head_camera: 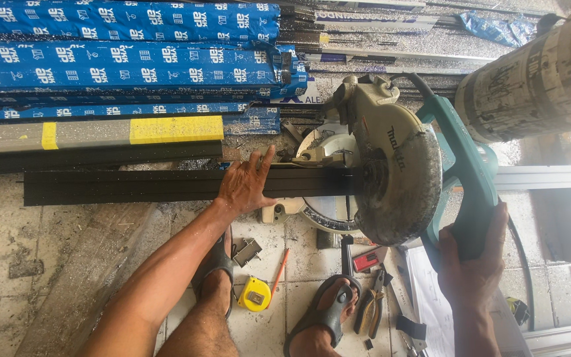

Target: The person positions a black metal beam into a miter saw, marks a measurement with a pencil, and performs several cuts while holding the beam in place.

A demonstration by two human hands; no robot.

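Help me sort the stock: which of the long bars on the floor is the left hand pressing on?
The left hand presses the plain black bar running under the saw blade guard, not the grey bar with yellow tape or the blue-wrapped ones behind.

Bare forearms, no sleeves, no gloves on the left hand (pixel 244 187) or right hand (pixel 472 264); dark strapped sandals (pixel 328 311) on both feet.
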